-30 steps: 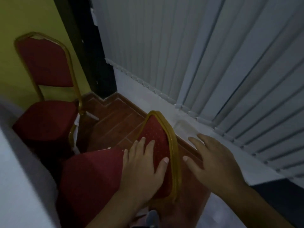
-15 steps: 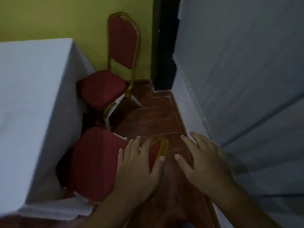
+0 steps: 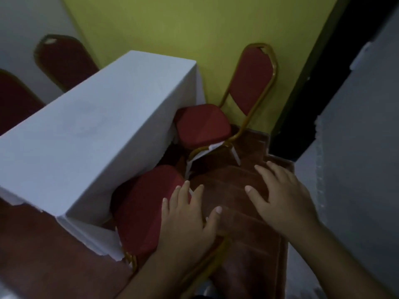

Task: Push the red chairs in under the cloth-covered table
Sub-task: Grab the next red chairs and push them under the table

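Observation:
The table (image 3: 82, 134) is draped in white cloth and fills the left middle. The near red chair (image 3: 140, 210), gold-framed, has its seat partly under the cloth's edge. My left hand (image 3: 187, 219) lies flat on top of this chair's back, fingers spread; the back is mostly hidden beneath it. My right hand (image 3: 282, 201) hovers open just to the right, above the floor, touching nothing. A second red chair (image 3: 203, 126) stands farther on against the yellow wall, with its seat's left edge at the cloth.
Two more red chair backs (image 3: 64, 59) (image 3: 13, 100) show beyond the table's left side. Brown tiled floor (image 3: 248, 255) runs between the chairs and a grey blind (image 3: 356, 169) on the right. A dark door frame (image 3: 319, 83) stands at the corner.
The near chair has slid left, so its seat now sits partly under the cloth. My left hand stayed on its back and my right hand stayed beside it. The view swung left over the table.

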A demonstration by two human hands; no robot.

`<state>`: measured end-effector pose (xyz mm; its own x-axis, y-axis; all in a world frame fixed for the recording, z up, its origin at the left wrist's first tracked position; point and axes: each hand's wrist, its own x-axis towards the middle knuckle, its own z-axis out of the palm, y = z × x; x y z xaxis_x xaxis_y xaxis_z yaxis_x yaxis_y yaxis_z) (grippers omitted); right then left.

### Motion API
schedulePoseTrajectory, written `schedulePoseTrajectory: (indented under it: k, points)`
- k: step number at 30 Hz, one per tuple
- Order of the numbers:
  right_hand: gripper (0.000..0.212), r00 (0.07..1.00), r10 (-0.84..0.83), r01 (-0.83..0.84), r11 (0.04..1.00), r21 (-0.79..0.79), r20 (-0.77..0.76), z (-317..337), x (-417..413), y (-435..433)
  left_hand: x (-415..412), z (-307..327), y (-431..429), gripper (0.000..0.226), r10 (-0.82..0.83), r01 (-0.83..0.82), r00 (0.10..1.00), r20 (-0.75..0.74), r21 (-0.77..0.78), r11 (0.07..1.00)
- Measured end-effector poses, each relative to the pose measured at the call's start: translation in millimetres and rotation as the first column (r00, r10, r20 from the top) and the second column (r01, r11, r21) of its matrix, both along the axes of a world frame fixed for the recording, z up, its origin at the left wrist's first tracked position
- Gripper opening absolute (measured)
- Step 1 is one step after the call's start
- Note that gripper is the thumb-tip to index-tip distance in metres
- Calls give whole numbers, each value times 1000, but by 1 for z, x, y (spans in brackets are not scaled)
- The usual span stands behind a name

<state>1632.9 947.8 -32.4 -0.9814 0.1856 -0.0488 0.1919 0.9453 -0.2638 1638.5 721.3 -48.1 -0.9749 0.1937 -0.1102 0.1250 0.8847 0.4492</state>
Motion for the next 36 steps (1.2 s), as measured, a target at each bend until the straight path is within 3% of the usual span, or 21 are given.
schedulePoseTrajectory:
  k: [11,16,22,36]
  points:
    - [66,986,169,-168,985,-23,15,7,-159,82,-105,14,75,74,176,-175,984,3,-54,983]
    - [66,983,181,-183,980,-84,-30,2,-254,133,-155,16,117,93,297,-289,953,63,-113,951]
    - [63,941,337,-338,940,-49,-24,-2,-378,210,-251,22,204,92,434,-430,901,17,-115,896]
    - [57,881,468,-471,882,-28,-62,-2,-593,338,-476,-6,332,91,387,-389,921,38,71,918]
